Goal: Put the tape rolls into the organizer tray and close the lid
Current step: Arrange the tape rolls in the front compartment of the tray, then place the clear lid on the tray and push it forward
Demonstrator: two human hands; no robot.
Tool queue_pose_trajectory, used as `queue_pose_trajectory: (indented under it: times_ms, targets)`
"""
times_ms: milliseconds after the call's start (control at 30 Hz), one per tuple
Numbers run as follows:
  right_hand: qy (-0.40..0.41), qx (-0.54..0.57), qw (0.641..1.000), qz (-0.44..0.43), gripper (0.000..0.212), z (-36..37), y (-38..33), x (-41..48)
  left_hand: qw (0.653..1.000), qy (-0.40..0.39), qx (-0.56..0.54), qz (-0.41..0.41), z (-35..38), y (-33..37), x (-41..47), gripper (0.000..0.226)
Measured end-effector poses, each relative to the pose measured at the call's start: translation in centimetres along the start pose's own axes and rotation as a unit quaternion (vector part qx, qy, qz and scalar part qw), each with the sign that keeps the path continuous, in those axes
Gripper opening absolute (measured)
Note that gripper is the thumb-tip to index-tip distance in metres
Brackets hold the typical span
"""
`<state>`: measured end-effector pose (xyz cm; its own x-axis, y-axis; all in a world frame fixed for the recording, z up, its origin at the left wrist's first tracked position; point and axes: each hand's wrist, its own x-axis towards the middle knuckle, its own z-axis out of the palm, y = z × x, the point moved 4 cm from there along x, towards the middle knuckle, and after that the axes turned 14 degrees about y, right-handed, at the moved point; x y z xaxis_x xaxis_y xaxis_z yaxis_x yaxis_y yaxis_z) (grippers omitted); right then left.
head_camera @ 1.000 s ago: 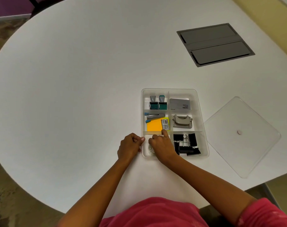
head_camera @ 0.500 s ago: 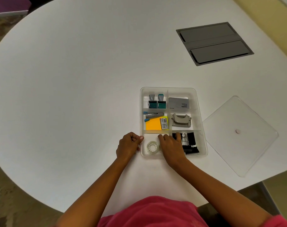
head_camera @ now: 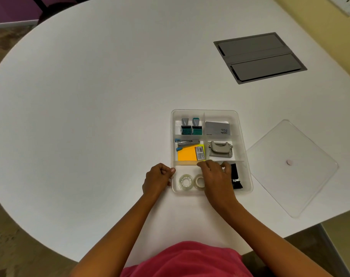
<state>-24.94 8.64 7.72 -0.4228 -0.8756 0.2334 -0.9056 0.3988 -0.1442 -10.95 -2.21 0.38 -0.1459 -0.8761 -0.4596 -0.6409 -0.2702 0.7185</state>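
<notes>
Two clear round tape rolls [head_camera: 192, 181] in the clear plastic divided organizer tray [head_camera: 211, 112] under the right hand [head_camera: 216, 177], fingers loosely curled, left hand [head_camera: 157, 178] fisted against the tray's side, clear square lid [head_camera: 292, 166] well beyond.

Round surface [head_camera: 90, 96]: we see plain matte white, no pattern.
Rectangular clear plastic organizer tray [head_camera: 206, 112]: colourless and see-through, frosted white at the dividers.
Square clear plastic lid [head_camera: 274, 176]: transparent, with one small pale pink dot at its middle.
Two clear tape rolls [head_camera: 186, 181]: glassy, colourless rings with whitish cores.
Sticky note pad [head_camera: 187, 155]: we see orange, with a yellow edge.
Two stamps [head_camera: 191, 127]: one grey-topped, one teal-topped, over dark bodies.
Stapler [head_camera: 187, 143]: grey metal with blue ends.
Hole punch [head_camera: 220, 149]: grey-beige.
Binder clips [head_camera: 235, 176]: black.
Card box [head_camera: 217, 128]: grey with small dark print.
Hatch panel set in the surface [head_camera: 260, 57]: dark grey.
Shirt [head_camera: 186, 260]: we see plain pink-red.
</notes>
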Motion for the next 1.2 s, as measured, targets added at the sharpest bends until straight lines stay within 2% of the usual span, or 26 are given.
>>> queue_pose_trajectory:
  times_ms: [100,200,300,367,467,567,667,767,900,967,1067,1200]
  targets:
    - [0.07,0.057,0.995,0.032,0.038,-2.1,1.8,0.1,1.0,0.001,0.008,-0.002,0.0,0.0,0.0,0.02]
    - [0.128,0.081,0.981,0.122,0.034,-3.1,5.2,-0.2,1.0,0.0,0.02,0.002,0.0,0.3,0.1,0.02]
    - [0.149,0.07,0.96,0.228,0.032,-2.8,9.5,-1.3,1.0,0.003,0.02,0.0,-0.4,0.5,0.2,0.021]
    - [0.112,0.048,0.946,0.301,0.032,-2.0,12.5,-2.4,1.0,0.009,0.0,-0.011,-0.9,0.7,0.4,0.023]
    - [-0.01,0.029,0.931,0.363,0.02,-0.4,15.6,-4.1,0.999,0.021,-0.017,-0.024,-1.6,1.0,0.9,0.025]
    - [-0.084,-0.002,0.939,0.334,0.02,0.5,16.4,-5.5,0.999,0.017,-0.024,-0.025,-1.8,1.1,0.9,0.025]
    - [-0.088,-0.053,0.954,0.281,0.015,0.7,16.3,-6.1,0.999,0.019,-0.035,-0.027,-1.9,0.8,0.3,0.023]
    - [-0.111,-0.111,0.961,0.226,0.02,0.9,16.3,-6.2,0.999,0.02,-0.035,-0.03,-1.9,0.0,-0.6,0.022]
    - [-0.13,-0.123,0.964,0.196,0.017,0.6,16.1,-6.0,0.998,0.016,-0.051,-0.037,-2.1,-0.9,-1.8,0.018]
    - [-0.11,-0.125,0.966,0.199,0.018,0.1,16.1,-5.8,0.997,0.017,-0.058,-0.041,-2.3,-1.1,-2.2,0.018]
    - [-0.031,-0.102,0.973,0.206,0.017,-1.4,15.8,-5.0,0.996,0.026,-0.075,-0.043,-2.7,-1.1,-2.6,0.019]
    - [0.065,-0.079,0.974,0.204,0.032,-3.8,14.8,-4.7,0.994,0.025,-0.091,-0.048,-3.0,-1.2,-3.1,0.018]
